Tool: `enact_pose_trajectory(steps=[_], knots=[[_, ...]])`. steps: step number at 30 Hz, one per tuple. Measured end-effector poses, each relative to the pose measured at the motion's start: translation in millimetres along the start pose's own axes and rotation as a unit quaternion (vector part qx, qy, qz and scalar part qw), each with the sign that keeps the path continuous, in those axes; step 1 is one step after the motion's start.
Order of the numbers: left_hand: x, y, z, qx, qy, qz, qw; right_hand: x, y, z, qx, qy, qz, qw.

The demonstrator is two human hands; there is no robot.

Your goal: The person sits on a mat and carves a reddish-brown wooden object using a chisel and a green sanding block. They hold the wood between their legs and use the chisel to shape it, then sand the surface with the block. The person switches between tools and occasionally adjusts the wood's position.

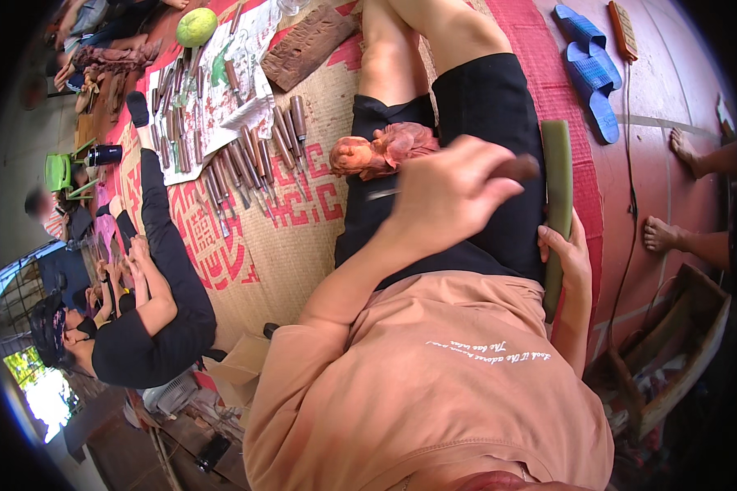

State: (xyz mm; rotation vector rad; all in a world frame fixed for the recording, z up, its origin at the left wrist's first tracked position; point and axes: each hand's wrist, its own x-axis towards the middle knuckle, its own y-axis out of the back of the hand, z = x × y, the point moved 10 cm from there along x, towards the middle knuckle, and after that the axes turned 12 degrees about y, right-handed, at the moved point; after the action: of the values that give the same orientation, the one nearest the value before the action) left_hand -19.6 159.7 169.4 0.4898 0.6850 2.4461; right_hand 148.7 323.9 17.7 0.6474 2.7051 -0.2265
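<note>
One carved wooden figure (pixel 382 150), reddish-brown, lies across the person's lap on black shorts, its head end pointing to the picture's left. The left hand (pixel 450 192) is above and just in front of it, its grip clenched around one chisel (pixel 516 169): the dark handle end sticks out past the fingers to the right, and a thin metal blade shows to the left of the hand, near the figure. The right hand (pixel 567 252) has its grip closed on one long green mallet (pixel 558 196), held upright along the outer edge of the right thigh.

On the woven mat (pixel 303 237) to the left, a loose fan of chisels (pixel 254 159) lies side by side, too many and too overlapped to count surely; more lie on a sheet of printed paper (pixel 221 98) beyond. One carved wooden block (pixel 307 37) sits near the knee, and one round green fruit (pixel 196 26) at the top edge. Two blue sandals (pixel 590 69) lie on the red floor to the right, beside one brush (pixel 622 31).

A second person in black (pixel 151 319) lies along the mat's left side. Two bare feet of someone else (pixel 680 188) show at the right rim. A bare strip of mat lies between the fan of chisels and the lap.
</note>
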Motion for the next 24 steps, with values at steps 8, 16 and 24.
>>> enact_pose_trajectory(steps=[8,16,24], knots=[[-47,141,-92,0.075,0.158,0.165,0.971,6,-3,-2,-0.005,-0.008,-0.011,1.0],[-23,119,-100,0.101,0.151,0.112,0.977,2,-2,-2,0.008,-0.014,0.001,1.0],[8,119,-107,0.072,0.147,0.149,0.975,-5,6,-6,0.016,-0.002,0.013,1.0]])
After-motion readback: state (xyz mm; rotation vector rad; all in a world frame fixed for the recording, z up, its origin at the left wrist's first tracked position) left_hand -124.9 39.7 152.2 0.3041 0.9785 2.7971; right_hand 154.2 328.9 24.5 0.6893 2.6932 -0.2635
